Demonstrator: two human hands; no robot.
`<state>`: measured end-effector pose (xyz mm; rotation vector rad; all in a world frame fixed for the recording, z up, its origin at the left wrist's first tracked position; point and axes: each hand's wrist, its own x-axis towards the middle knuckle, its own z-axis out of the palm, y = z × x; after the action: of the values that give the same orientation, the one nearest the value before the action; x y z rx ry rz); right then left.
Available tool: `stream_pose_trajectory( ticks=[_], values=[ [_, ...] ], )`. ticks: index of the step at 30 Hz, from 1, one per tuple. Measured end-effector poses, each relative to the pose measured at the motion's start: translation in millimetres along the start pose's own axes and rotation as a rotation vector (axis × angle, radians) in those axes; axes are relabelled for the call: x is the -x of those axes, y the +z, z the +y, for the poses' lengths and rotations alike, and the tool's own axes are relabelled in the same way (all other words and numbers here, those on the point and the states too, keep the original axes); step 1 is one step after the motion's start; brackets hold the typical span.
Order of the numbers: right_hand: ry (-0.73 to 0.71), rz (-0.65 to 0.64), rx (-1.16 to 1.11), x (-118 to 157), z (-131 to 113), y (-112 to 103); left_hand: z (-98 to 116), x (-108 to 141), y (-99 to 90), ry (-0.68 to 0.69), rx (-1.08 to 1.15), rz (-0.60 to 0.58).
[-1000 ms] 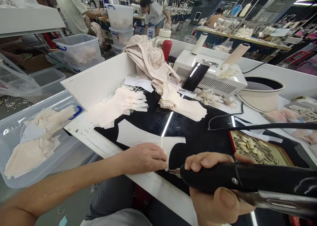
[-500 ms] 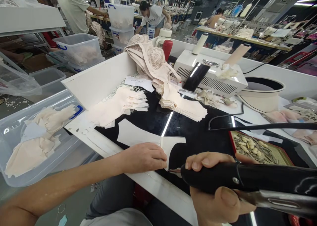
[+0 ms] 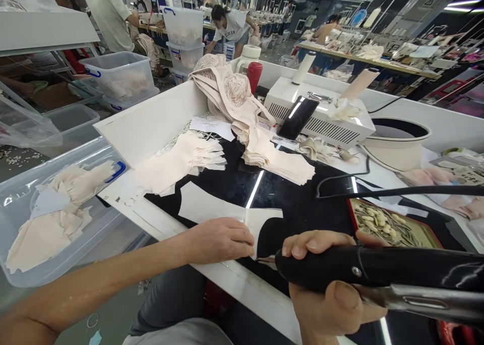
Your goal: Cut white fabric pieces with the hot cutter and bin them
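My left hand (image 3: 223, 240) presses with bent fingers on a white cut piece (image 3: 212, 207) that lies on the black tabletop (image 3: 298, 204). My right hand (image 3: 325, 284) is wrapped round a black-handled tool (image 3: 408, 274) with a metal lever below. Its narrow metal tip (image 3: 267, 260) reaches the lower end of the white piece, just right of my left fingertips. Beyond the piece lie two stacks of cream fabric, a left stack (image 3: 181, 158) and a right stack (image 3: 278, 158). Beige lace garments (image 3: 227, 85) are heaped behind them.
A red-rimmed tray (image 3: 393, 224) of small parts sits right, under a black cable (image 3: 401, 191). Behind are a phone (image 3: 298, 117), a white vented box (image 3: 321, 113) and a round container (image 3: 395, 143). A plastic bin (image 3: 109, 229) stands left. People work in the background.
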<state>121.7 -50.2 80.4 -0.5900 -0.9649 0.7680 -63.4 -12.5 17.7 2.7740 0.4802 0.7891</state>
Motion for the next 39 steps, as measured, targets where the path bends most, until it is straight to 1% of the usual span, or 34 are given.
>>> stream_pose_trajectory(
  ticks=[3,5,11,17,26,31,39],
  values=[
    [-0.003,0.039,-0.006,0.4,-0.5,2.6,-0.6,0.4,0.1,0.012,0.004,0.019],
    [-0.012,0.031,-0.01,0.4,-0.6,3.7,-0.8,0.6,0.1,0.019,0.008,0.03],
    [-0.029,0.031,-0.003,-1.5,1.3,1.5,-0.5,0.4,0.6,0.008,0.011,0.003],
    [-0.013,0.058,0.027,-4.3,0.2,2.9,-0.7,0.9,0.9,0.009,0.024,0.011],
    [-0.019,0.058,0.008,-7.5,3.5,1.9,0.4,-0.4,-0.7,0.017,0.017,0.012],
    [0.004,0.049,-0.008,-6.1,2.7,2.1,0.6,0.3,-0.2,0.001,0.028,0.008],
    [-0.004,0.048,0.007,-3.7,3.0,1.0,1.2,-0.6,-1.1,0.007,0.02,0.006]
  ],
)
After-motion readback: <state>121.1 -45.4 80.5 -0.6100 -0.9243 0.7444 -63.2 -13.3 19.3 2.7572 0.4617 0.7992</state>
